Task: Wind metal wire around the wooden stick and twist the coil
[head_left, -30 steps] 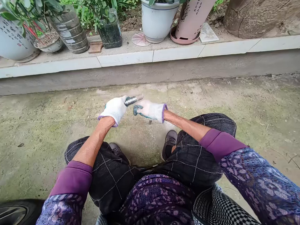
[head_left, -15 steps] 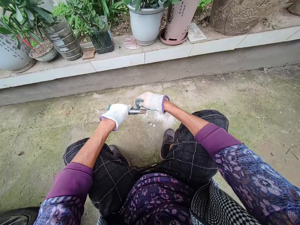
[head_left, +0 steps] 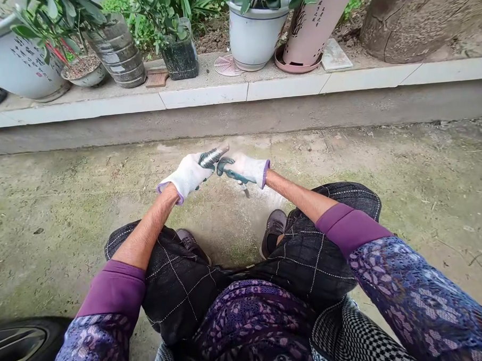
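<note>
My left hand [head_left: 189,175], in a white glove with dark green palm and purple cuff, is closed around a short rod wrapped in silvery wire [head_left: 212,157]. The rod's bare brownish end points up and to the right. Close beside it, my right hand [head_left: 244,167], gloved alike, has its fingers curled. What they hold, if anything, is hidden. A small pale and dark piece [head_left: 244,189] shows just below the right glove; whether it is held or lies on the ground I cannot tell. White powder [head_left: 271,199] marks the concrete under the right wrist.
Ahead runs a low tiled ledge [head_left: 207,96] with a white flowerpot [head_left: 256,39], a pink pot [head_left: 314,31], a cut plastic bottle [head_left: 119,55] and other planters. A thick log [head_left: 418,24] lies right. My shoes [head_left: 275,224] frame the ground; a wheel [head_left: 24,344] is at lower left.
The wire-wrapped rod has swung from level to pointing up and right, and my left hand has turned with it. My right hand is slightly lower. The view has shifted a little left.
</note>
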Available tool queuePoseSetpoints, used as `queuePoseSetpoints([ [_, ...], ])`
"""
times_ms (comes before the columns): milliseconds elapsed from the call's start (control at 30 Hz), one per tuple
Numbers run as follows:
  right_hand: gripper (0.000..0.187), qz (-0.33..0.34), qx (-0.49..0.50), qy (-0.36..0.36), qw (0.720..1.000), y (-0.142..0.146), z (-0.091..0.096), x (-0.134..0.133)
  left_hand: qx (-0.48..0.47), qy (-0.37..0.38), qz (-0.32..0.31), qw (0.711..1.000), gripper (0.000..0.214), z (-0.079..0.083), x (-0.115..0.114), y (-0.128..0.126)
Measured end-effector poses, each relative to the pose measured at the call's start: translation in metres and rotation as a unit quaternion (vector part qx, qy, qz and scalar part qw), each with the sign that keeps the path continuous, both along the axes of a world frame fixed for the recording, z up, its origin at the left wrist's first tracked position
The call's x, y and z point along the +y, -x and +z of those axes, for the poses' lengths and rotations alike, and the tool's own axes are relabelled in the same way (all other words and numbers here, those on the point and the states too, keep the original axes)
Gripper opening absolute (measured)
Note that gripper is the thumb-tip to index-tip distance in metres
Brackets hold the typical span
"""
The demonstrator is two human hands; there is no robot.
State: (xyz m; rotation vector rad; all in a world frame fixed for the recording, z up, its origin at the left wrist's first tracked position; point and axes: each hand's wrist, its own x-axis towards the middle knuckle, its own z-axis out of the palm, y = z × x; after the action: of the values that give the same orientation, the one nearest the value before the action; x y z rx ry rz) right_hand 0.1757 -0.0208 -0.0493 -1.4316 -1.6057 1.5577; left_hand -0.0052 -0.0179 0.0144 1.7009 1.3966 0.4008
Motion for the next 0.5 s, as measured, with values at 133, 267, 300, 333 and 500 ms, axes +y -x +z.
queuePoseSetpoints([
  [133, 0.016, -0.01, -0.017, -0.013, 1.0, 0.004, 0.004, -0.006, -0.109, 0.046, -0.005, 0.993, 0.047, 0.008, -0.006, -0.002],
  [267, 0.02, -0.02, -0.025, -0.069, 0.997, -0.003, 0.018, -0.005, -0.255, 0.126, -0.001, 0.959, 0.039, 0.017, -0.005, -0.004],
  [300, 0.019, -0.02, -0.056, -0.117, 0.991, -0.006, 0.021, -0.004, -0.279, 0.131, 0.005, 0.951, 0.039, 0.019, -0.004, -0.006],
  [333, 0.02, -0.026, -0.094, -0.174, 0.98, -0.01, 0.024, -0.004, -0.299, 0.128, 0.017, 0.946, 0.038, 0.019, -0.002, -0.008],
  [500, 0.028, -0.074, -0.138, -0.277, 0.948, -0.021, 0.034, -0.014, -0.407, 0.089, 0.127, 0.9, 0.033, 0.016, 0.01, -0.022],
])
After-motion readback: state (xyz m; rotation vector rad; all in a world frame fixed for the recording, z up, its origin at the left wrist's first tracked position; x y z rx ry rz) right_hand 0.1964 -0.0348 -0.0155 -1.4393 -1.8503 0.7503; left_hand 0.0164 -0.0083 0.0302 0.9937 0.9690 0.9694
